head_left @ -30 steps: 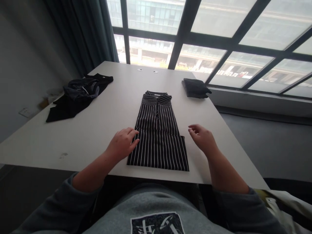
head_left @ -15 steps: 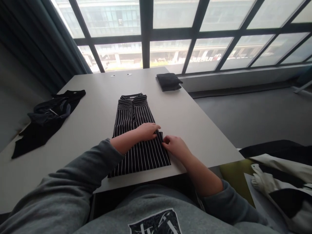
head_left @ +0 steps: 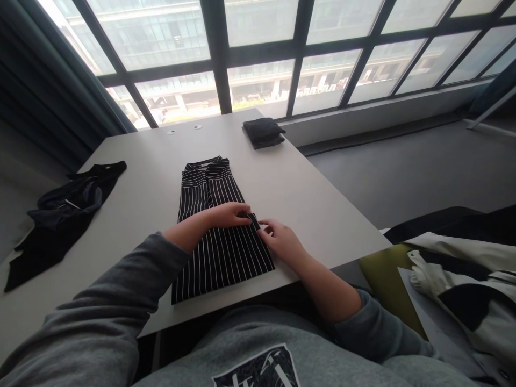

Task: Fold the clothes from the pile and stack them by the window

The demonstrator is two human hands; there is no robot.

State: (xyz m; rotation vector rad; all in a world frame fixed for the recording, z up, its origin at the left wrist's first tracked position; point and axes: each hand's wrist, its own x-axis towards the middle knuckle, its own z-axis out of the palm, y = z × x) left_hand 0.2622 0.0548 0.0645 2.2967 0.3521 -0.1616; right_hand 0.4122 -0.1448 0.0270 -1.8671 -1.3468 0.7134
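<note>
A black shirt with white stripes lies folded on the white table in front of me, collar towards the window. Its lower part is doubled up over the rest. My left hand reaches across the shirt, its fingers closed on the corner of the folded-up layer at the right side. Just right of that corner, my right hand has thumb and forefinger at the shirt's right edge, in a loose pinch. Part of the cloth at the fingertips is hidden.
Dark clothes lie loosely along the left of the white table. A folded dark garment sits near the far right edge. At lower right, white and black clothes lie by an olive-green surface. Windows stand beyond.
The view has turned slightly, shifting the table leftward. My left fingers have curled in on the shirt's corner, and my right fingers have moved up its edge, closer to the left hand.
</note>
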